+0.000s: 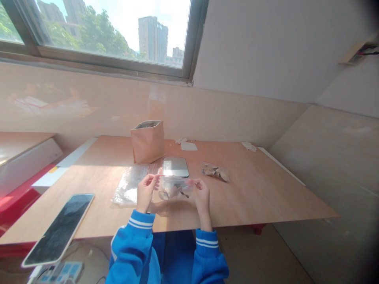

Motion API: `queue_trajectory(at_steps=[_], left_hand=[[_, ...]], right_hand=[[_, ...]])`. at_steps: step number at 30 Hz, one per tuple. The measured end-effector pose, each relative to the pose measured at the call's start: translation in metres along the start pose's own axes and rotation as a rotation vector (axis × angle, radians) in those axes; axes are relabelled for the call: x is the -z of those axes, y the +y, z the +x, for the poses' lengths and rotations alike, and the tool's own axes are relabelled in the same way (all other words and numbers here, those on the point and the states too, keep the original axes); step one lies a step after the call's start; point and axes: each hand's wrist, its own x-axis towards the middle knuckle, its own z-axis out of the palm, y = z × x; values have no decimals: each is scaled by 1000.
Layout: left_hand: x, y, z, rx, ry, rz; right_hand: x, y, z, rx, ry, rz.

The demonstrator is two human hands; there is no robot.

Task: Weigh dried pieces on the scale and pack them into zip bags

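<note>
Between my two hands a clear zip bag (174, 191) is stretched by its top edge, with several light and dark dried pieces inside. My left hand (146, 191) pinches the left end of the red-lined seal. At the opposite end, my right hand (201, 194) pinches the top corner. Just beyond the bag lies a flat scale with a pale top (175, 167). A second filled zip bag (215, 171) rests to the right of it. Left of my hands is a stack of clear plastic bags (129, 184).
An open brown paper bag (148, 142) stands behind the scale. White paper (188, 146) and crumpled tissue (248, 146) lie toward the back. At the table's left front, a phone (60, 228) appears above the edge. A power strip (60, 272) sits lower left.
</note>
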Motion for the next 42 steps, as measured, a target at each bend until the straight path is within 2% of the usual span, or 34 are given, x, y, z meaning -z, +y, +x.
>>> queue_trajectory(at_steps=[3,9,13,19,29,35,42], left_hand=[[4,-6,3,-28,24,16],[9,-11,4,-37,-108,0],[11,-15,3,-34,-88,-17],[6,-14,0,-74,44,-40],[1,-18,0,-28,60,-87],[1,-19,-1,-30,66,-84],[2,-11,-5,-43,128,-39]], right_hand=[[3,4,1,5,-11,-10],[11,-2,1,-2,-132,4],[17,-5,0,61,-198,-80],[20,-1,-1,161,-106,-278],[15,0,0,88,-34,-81],[11,2,-1,81,-42,-77],[7,7,-3,160,24,-153]])
